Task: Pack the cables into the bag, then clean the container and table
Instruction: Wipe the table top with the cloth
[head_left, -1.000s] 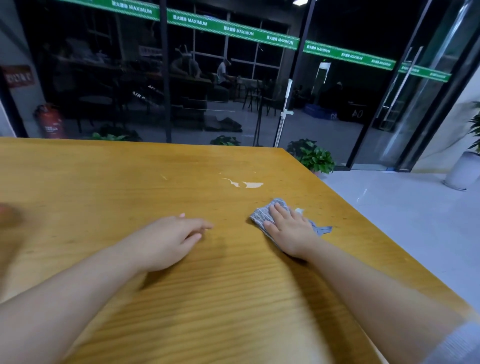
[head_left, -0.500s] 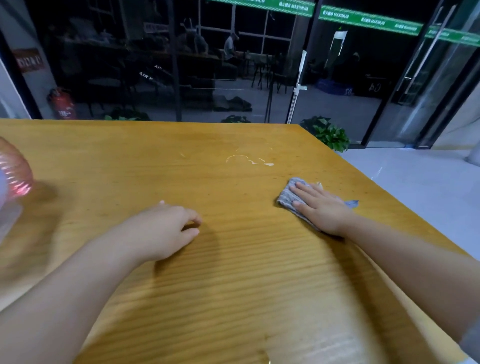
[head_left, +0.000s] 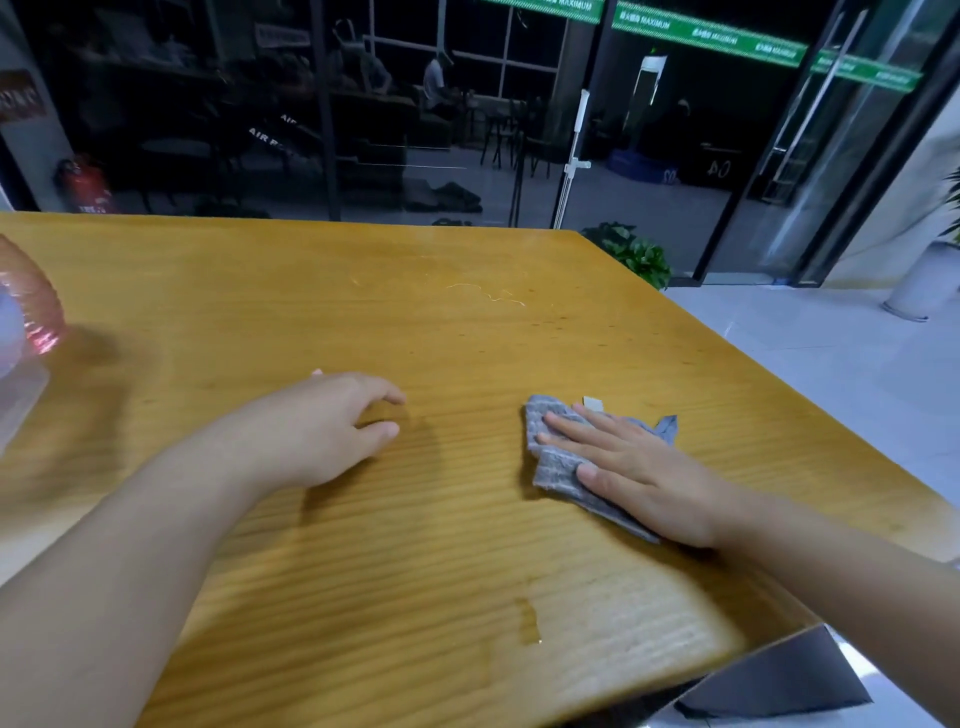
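Table (head_left: 363, 545): yellow wood, straight lengthwise grain, smooth, rounded edges.

Cloth (head_left: 558, 467): grey, ribbed weave, crumpled flat, a white tag showing at its far side; lies toward the table's right edge.

Right hand (head_left: 631, 470): flat on the cloth, fingers straight and spread, pressing it to the wood.

Left hand (head_left: 324, 428): well apart from the right, resting on bare wood mid-table, fingers loosely curled, holding nothing.

Container (head_left: 26, 332): at the left edge, translucent pink ribbed round form over clear plastic; blurred, cropped.

Marks: thin pale streaks toward the far edge; a small glossy wet patch (head_left: 530, 621) by the near edge.
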